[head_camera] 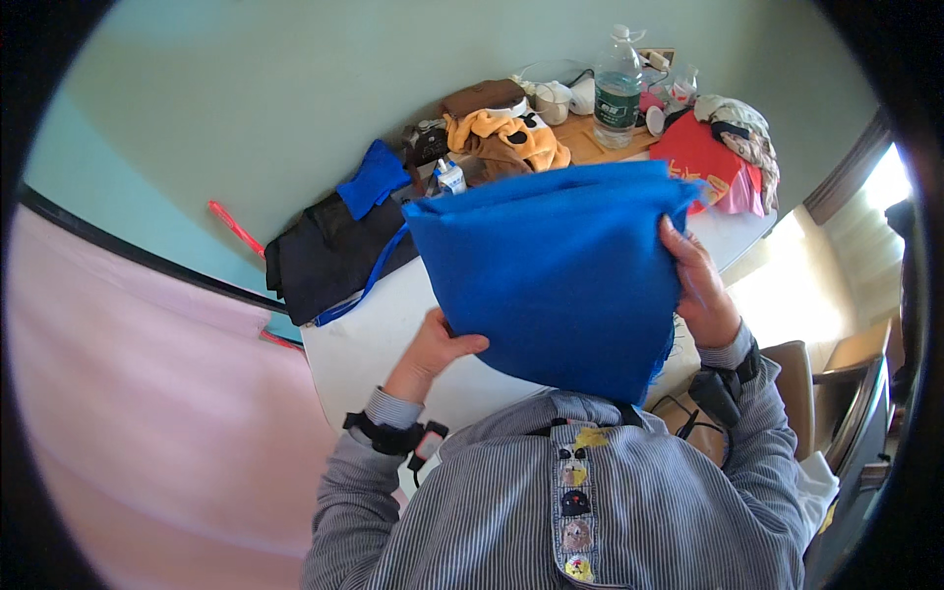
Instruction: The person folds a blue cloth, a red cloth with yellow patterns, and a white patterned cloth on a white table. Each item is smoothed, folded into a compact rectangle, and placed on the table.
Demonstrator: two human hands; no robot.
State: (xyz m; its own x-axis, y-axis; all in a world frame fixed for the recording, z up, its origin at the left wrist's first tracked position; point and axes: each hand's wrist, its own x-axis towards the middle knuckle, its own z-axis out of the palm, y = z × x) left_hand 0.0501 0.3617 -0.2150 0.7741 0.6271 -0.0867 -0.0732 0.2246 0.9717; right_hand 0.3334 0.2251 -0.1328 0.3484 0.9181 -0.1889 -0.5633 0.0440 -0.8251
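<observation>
A folded blue cloth [553,280] with frayed edges hangs between my two hands, above the white table [354,361]. My left hand [435,350] grips its lower left edge, thumb lying on the near face. On the far side, my right hand [697,284] pinches the upper right edge, its thumb in front. The fingers of both hands are mostly hidden behind the fabric. Several layers show along the cloth's top fold.
Black folded fabric [339,243] with a blue strap and a smaller blue cloth [374,179] lie at left. Behind stand a white tube [449,177], an orange plush item [516,140], a large water bottle [618,88] and a red bag [697,158]. A chair [793,398] is at right.
</observation>
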